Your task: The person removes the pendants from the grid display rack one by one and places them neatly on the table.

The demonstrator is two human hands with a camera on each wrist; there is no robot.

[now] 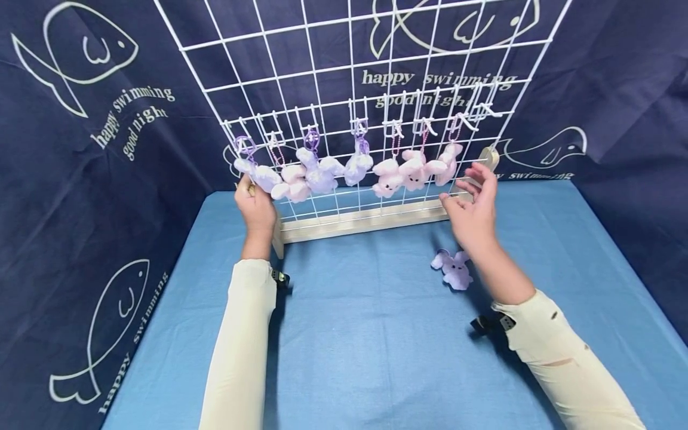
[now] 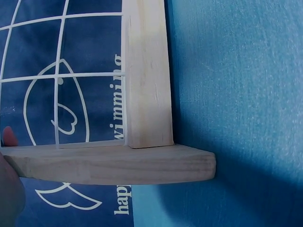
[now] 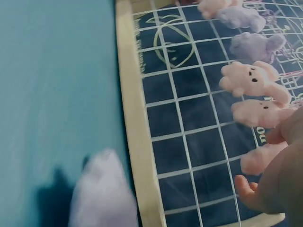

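My left hand [image 1: 257, 206] grips the wooden side foot [image 2: 113, 165] of a white wire grid rack [image 1: 333, 71], its fingers largely behind the wood. On the rack's hooks hang several plush bunny keychains, lavender ones [image 1: 319, 170] mostly to the left and pink ones [image 1: 388, 178] to the right. My right hand [image 1: 475, 206] is beside the rightmost pink bunny [image 1: 447, 162], fingers spread and holding nothing. Below that hand, a loose lavender bunny [image 1: 457, 272] lies on the blue cloth; it looms blurred in the right wrist view.
A wooden base bar [image 1: 365, 220] runs along the rack's bottom. Bare white hooks [image 1: 484, 110] stick out at its right end. Dark blue fabric with fish drawings [image 1: 91, 48] surrounds the blue-covered table [image 1: 344, 334].
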